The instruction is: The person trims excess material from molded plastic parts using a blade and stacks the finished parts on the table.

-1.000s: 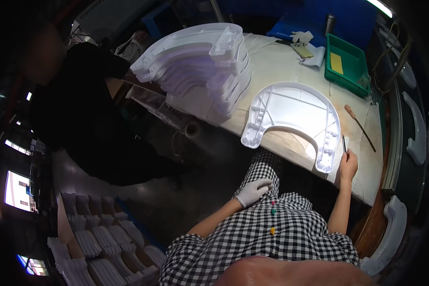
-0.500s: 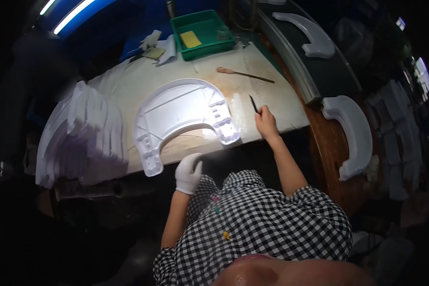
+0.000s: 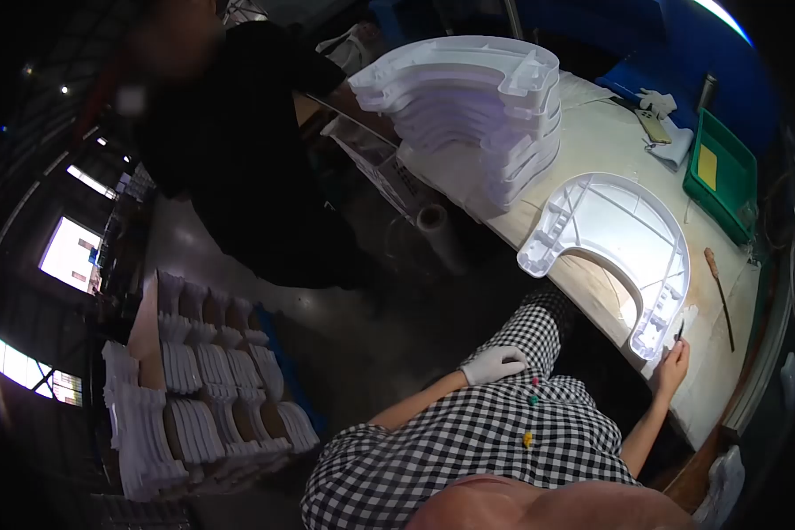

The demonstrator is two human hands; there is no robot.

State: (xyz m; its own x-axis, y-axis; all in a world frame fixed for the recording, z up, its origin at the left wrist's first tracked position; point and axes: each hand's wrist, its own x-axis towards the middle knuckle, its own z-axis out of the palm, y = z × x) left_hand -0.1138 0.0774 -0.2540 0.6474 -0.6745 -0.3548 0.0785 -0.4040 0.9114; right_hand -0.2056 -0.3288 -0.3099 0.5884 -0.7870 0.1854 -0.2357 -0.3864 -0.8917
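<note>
In the head view my right hand (image 3: 673, 364) is closed on a small dark knife (image 3: 680, 329), its thin tip pointing up and away from me. Just beyond it, a white U-shaped plastic tray part (image 3: 629, 205) lies on the table with its ribbed underside up and its curved cut-out facing me. My left hand (image 3: 495, 365), in a white glove, rests at my checked clothing, apart from the table. Its fingers are loosely curled, thumb apart, with nothing visible in them.
A tall stack of white plastic parts (image 3: 521, 124) stands on the table (image 3: 592, 115). A person in black (image 3: 247, 150) stands beyond it. A green bin (image 3: 723, 199) and a wooden-handled rod (image 3: 720, 291) lie to the right. A crate of white parts (image 3: 208, 397) stands on the floor at left.
My view has swung left, bringing the person, the floor and the crate of parts into sight. My left hand has drawn back against my clothing. The knife stays in my right hand.
</note>
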